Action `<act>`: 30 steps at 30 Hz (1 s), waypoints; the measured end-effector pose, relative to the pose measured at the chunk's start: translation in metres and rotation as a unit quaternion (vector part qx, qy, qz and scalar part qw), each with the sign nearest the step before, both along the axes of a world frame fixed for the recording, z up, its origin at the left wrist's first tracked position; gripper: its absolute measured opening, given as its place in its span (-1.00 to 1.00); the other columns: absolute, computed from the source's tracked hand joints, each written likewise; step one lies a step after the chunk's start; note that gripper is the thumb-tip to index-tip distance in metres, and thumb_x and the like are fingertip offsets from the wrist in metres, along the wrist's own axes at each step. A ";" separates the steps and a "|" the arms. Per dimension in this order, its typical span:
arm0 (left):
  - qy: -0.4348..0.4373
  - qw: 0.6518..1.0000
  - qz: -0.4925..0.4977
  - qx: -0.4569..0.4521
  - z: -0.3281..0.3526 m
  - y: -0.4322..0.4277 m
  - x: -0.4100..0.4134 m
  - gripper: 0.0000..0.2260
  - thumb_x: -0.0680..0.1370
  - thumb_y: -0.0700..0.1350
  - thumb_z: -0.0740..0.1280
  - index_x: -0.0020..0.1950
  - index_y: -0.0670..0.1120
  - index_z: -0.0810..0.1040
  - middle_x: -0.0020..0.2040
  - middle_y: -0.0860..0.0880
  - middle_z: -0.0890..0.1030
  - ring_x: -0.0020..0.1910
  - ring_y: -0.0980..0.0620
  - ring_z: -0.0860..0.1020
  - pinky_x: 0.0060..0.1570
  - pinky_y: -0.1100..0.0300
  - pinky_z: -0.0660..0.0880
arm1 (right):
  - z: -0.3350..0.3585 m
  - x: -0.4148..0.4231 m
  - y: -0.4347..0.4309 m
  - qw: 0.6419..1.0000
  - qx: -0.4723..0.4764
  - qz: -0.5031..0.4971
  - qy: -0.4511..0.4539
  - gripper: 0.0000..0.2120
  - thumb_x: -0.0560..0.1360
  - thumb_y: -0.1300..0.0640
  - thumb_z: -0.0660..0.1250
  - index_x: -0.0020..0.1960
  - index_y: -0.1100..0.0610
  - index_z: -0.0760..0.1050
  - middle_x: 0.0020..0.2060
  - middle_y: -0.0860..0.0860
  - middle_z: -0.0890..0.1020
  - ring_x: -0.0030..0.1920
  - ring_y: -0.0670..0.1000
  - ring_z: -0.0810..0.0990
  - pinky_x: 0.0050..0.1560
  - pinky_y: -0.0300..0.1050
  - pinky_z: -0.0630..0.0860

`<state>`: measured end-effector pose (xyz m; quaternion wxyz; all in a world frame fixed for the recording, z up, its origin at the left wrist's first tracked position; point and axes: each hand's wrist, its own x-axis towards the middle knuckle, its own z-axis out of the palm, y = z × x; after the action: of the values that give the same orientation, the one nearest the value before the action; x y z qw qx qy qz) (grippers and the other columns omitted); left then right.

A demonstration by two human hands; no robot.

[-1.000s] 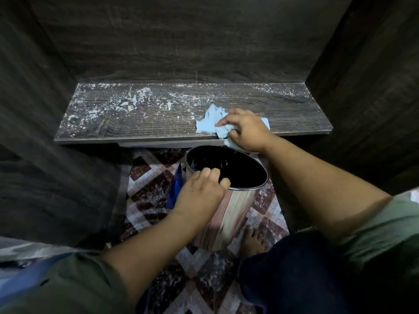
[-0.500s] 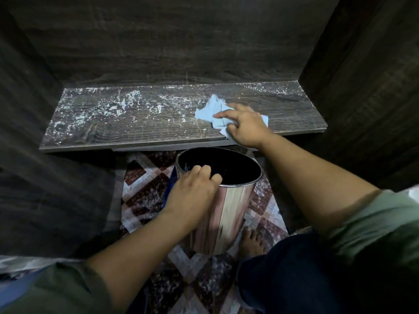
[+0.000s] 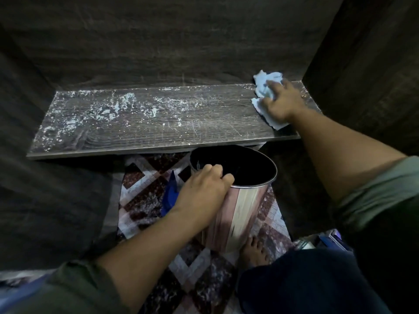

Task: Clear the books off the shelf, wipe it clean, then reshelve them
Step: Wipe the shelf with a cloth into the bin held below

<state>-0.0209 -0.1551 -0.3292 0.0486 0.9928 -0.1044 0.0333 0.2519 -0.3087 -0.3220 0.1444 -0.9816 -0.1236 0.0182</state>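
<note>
In the head view, your right hand (image 3: 282,103) lies on a crumpled light blue cloth (image 3: 265,87). Its fingers are fairly straight and spread, pressing the cloth down at the far right end of the dark wood-grain shelf board (image 3: 158,125), close to the right side wall. The cloth sticks out past your fingertips toward the back wall and from under your palm toward the near edge. White dusty flecks (image 3: 108,107) lie thickest over the left half of the shelf.

Your left hand (image 3: 201,191) grips the near-left rim of a shiny cylindrical metal bin (image 3: 240,209), fingers curled over into its dark inside. The bin sits below the shelf's near edge, above the red-and-white patterned tile floor (image 3: 145,200). Your bare foot (image 3: 255,248) is just beside its base, and a blue object (image 3: 170,196) shows just left of your hand.
</note>
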 end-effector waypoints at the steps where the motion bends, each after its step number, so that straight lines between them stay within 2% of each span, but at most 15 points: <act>1: -0.012 1.000 -0.003 -0.003 -0.004 0.000 0.002 -0.76 0.28 -0.25 0.47 -0.10 -0.07 0.53 -0.19 -0.05 0.46 -0.16 -0.05 0.51 -0.25 0.13 0.47 | -0.005 0.001 0.001 0.999 -0.030 0.015 0.011 -0.44 0.57 -0.18 0.15 0.52 -0.06 0.18 0.53 0.16 0.12 0.50 0.21 0.14 0.48 0.08 0.14; 3: -0.020 1.000 0.002 -0.005 -0.009 0.000 0.005 -0.69 0.16 -0.23 0.55 -0.18 -0.06 0.55 -0.26 -0.03 0.45 -0.26 -0.02 0.50 -0.36 0.16 0.46 | -0.011 -0.002 0.002 0.998 -0.040 0.044 -0.023 -0.47 0.57 -0.16 0.12 0.50 -0.03 0.24 0.49 0.19 0.20 0.47 0.22 0.21 0.42 0.08 0.21; 5: -0.023 1.000 0.002 -0.002 -0.011 -0.001 0.004 -0.65 0.14 -0.22 0.57 -0.16 -0.05 0.56 -0.26 -0.02 0.45 -0.27 -0.01 0.49 -0.37 0.17 0.45 | -0.012 -0.015 0.004 0.996 0.000 0.071 -0.062 -0.50 0.51 -0.08 0.13 0.42 0.01 0.37 0.41 0.21 0.33 0.37 0.25 0.33 0.34 0.04 0.31; 9: -0.039 0.999 -0.002 -0.020 -0.015 -0.002 0.007 -0.69 0.19 -0.22 0.57 -0.16 -0.06 0.55 -0.26 -0.02 0.44 -0.27 -0.02 0.48 -0.37 0.16 0.44 | -0.016 -0.053 0.000 0.981 0.099 0.139 -0.088 -0.64 0.45 0.14 0.27 0.23 0.01 0.56 0.19 0.12 0.51 0.23 0.18 0.45 0.25 -0.10 0.33; 11: -0.049 0.998 -0.008 -0.022 -0.015 -0.004 0.008 -0.74 0.28 -0.21 0.53 -0.14 -0.05 0.53 -0.22 -0.01 0.43 -0.20 -0.02 0.48 -0.31 0.16 0.43 | -0.014 -0.064 -0.005 0.976 0.138 0.149 -0.076 -0.69 0.45 0.20 0.30 0.15 -0.01 0.61 0.16 0.06 0.55 0.21 0.11 0.48 0.23 -0.10 0.35; 13: -0.043 0.999 -0.008 -0.009 -0.014 -0.007 0.010 -0.82 0.42 -0.20 0.43 -0.05 -0.04 0.50 -0.13 -0.01 0.42 -0.08 -0.02 0.46 -0.20 0.16 0.40 | -0.009 -0.064 -0.012 0.971 0.189 0.135 -0.052 -0.69 0.45 0.20 0.29 0.11 -0.05 0.62 0.13 0.05 0.56 0.17 0.09 0.52 0.22 -0.05 0.42; 16: -0.047 0.999 -0.004 -0.009 -0.014 -0.008 0.010 -0.75 0.29 -0.20 0.51 -0.15 -0.03 0.51 -0.21 0.00 0.43 -0.18 -0.01 0.48 -0.30 0.18 0.41 | 0.002 -0.043 -0.030 0.966 0.231 0.026 -0.111 -0.61 0.40 0.12 0.20 0.17 -0.01 0.60 0.16 0.13 0.56 0.18 0.12 0.53 0.26 -0.07 0.41; 18: -0.047 0.999 0.001 -0.008 -0.016 -0.006 0.012 -0.71 0.23 -0.21 0.55 -0.18 -0.04 0.51 -0.25 0.00 0.41 -0.23 -0.01 0.48 -0.35 0.17 0.41 | 0.005 -0.020 -0.048 0.963 0.225 -0.066 -0.134 -0.52 0.38 0.05 0.16 0.25 0.06 0.56 0.24 0.17 0.52 0.26 0.15 0.49 0.34 -0.09 0.35; 19: -0.053 0.999 -0.004 -0.011 -0.018 -0.005 0.013 -0.71 0.22 -0.22 0.55 -0.18 -0.05 0.51 -0.25 -0.01 0.41 -0.24 -0.02 0.48 -0.35 0.15 0.42 | 0.005 -0.010 -0.056 0.970 0.197 -0.083 -0.117 -0.45 0.38 -0.04 0.14 0.32 0.08 0.50 0.30 0.19 0.48 0.31 0.17 0.44 0.38 -0.09 0.31; 21: -0.051 0.999 -0.009 -0.017 -0.020 -0.003 0.014 -0.70 0.22 -0.24 0.55 -0.15 -0.07 0.52 -0.24 -0.04 0.42 -0.24 -0.05 0.48 -0.34 0.11 0.45 | -0.003 -0.002 -0.062 0.991 0.101 -0.067 -0.051 -0.35 0.44 -0.22 0.11 0.46 0.03 0.33 0.45 0.19 0.30 0.44 0.19 0.28 0.43 -0.04 0.20; 22: -0.052 0.998 -0.011 -0.019 -0.021 -0.001 0.014 -0.69 0.23 -0.24 0.54 -0.12 -0.08 0.53 -0.23 -0.05 0.43 -0.23 -0.07 0.48 -0.33 0.09 0.46 | -0.009 -0.001 -0.059 0.996 0.052 -0.062 -0.026 -0.37 0.49 -0.26 0.10 0.50 -0.03 0.25 0.50 0.17 0.21 0.48 0.18 0.20 0.45 0.00 0.15; 24: -0.058 0.998 -0.011 -0.022 -0.023 0.000 0.015 -0.69 0.24 -0.26 0.53 -0.09 -0.10 0.54 -0.21 -0.06 0.43 -0.22 -0.07 0.47 -0.32 0.08 0.46 | -0.016 -0.004 -0.048 0.997 0.005 -0.079 -0.023 -0.42 0.55 -0.24 0.09 0.52 -0.09 0.18 0.53 0.15 0.14 0.50 0.17 0.15 0.46 0.04 0.12; 26: -0.063 0.998 -0.009 -0.024 -0.023 0.001 0.016 -0.67 0.24 -0.27 0.53 -0.07 -0.10 0.54 -0.21 -0.06 0.43 -0.23 -0.06 0.46 -0.33 0.09 0.43 | -0.015 -0.013 -0.033 0.995 0.011 -0.089 -0.045 -0.47 0.57 -0.17 0.11 0.51 -0.06 0.21 0.49 0.18 0.21 0.46 0.21 0.24 0.43 0.01 0.17; 28: -0.065 0.998 -0.009 -0.021 -0.022 0.001 0.017 -0.65 0.22 -0.27 0.54 -0.07 -0.09 0.55 -0.22 -0.05 0.43 -0.24 -0.05 0.46 -0.34 0.10 0.42 | -0.015 -0.025 -0.019 0.995 0.038 -0.050 -0.074 -0.53 0.56 -0.03 0.18 0.46 -0.01 0.31 0.40 0.20 0.33 0.36 0.23 0.35 0.36 -0.01 0.27; 30: -0.066 0.998 -0.010 -0.017 -0.022 0.001 0.017 -0.65 0.21 -0.25 0.54 -0.07 -0.08 0.55 -0.21 -0.04 0.43 -0.24 -0.04 0.45 -0.35 0.11 0.41 | -0.020 -0.042 -0.005 0.990 0.107 0.007 -0.095 -0.57 0.51 0.13 0.23 0.38 0.02 0.43 0.31 0.18 0.43 0.28 0.21 0.43 0.31 -0.05 0.33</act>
<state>-0.0043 -0.1539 -0.3509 0.0585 0.9864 -0.1165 0.0998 0.2098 -0.3133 -0.3422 0.2359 -0.9570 -0.1447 -0.0872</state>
